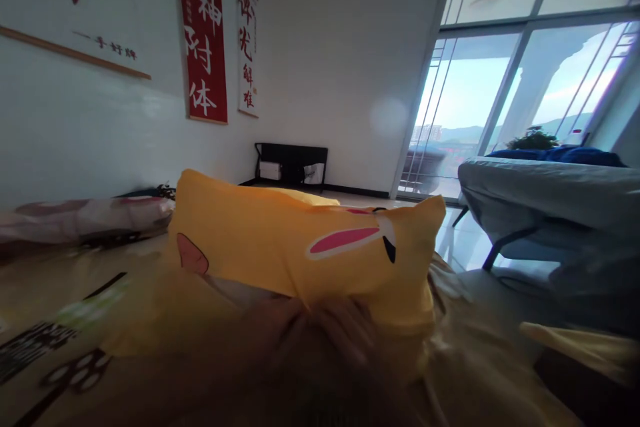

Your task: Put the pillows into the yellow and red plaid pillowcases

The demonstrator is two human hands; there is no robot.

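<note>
Left hand [280,323] and right hand [349,328], each grip narrow, pinch the creased cloth of an oblong yellow pillow [270,230].

Left hand [280,320] and right hand [347,328] sit close together, both seemingly curled, dim and blurred.

My left hand [275,325] and right hand [347,328] are bare, their fingers softly blurred and rounded at the knuckles. My forearms [213,361] sink into shadow, too dark to make out any sleeves.
</note>
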